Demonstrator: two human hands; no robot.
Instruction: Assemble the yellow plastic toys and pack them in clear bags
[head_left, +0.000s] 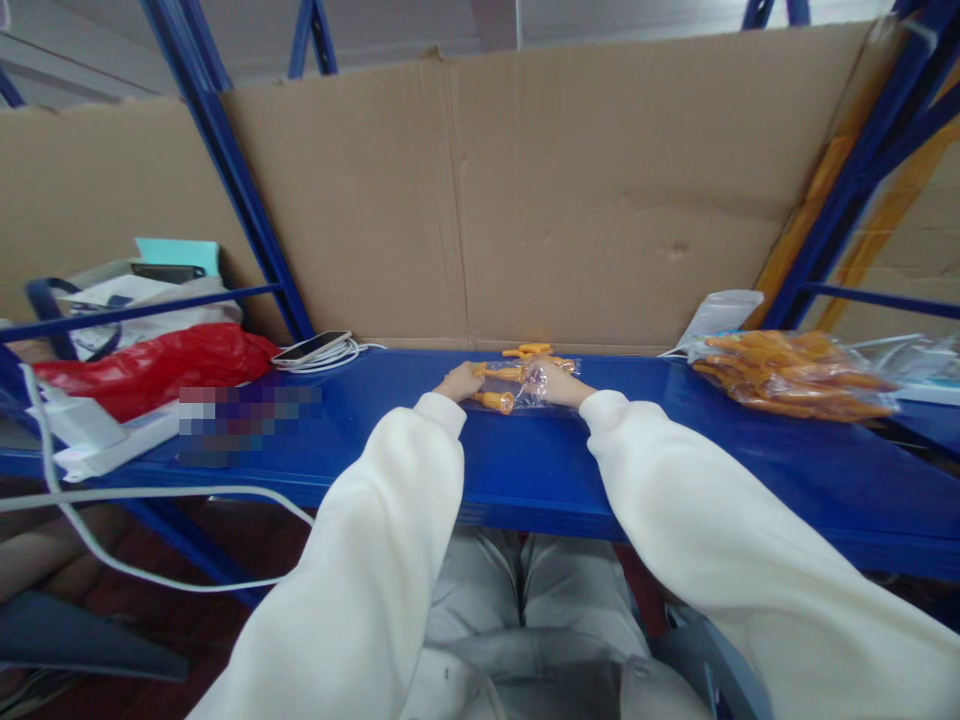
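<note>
At the far middle of the blue bench, my left hand (460, 382) is closed on an orange plastic piece (504, 373), whose exact kind I cannot make out. Close by on the right, my right hand (553, 384) grips a clear plastic bag (534, 397), its fingers partly hidden by the film. A second orange piece with a flared round end (496, 402) lies just in front of the left fingers. Behind both hands, against the cardboard, rests a loose orange piece with branching ends (527, 350).
Clear bags filled with orange pieces (795, 378) are piled at the right. On the left are a phone (311, 347) on coiled white cable, a red plastic bag (165, 370) and a white power strip (127, 440). A cardboard sheet (585, 200) backs the blue bench (525, 465).
</note>
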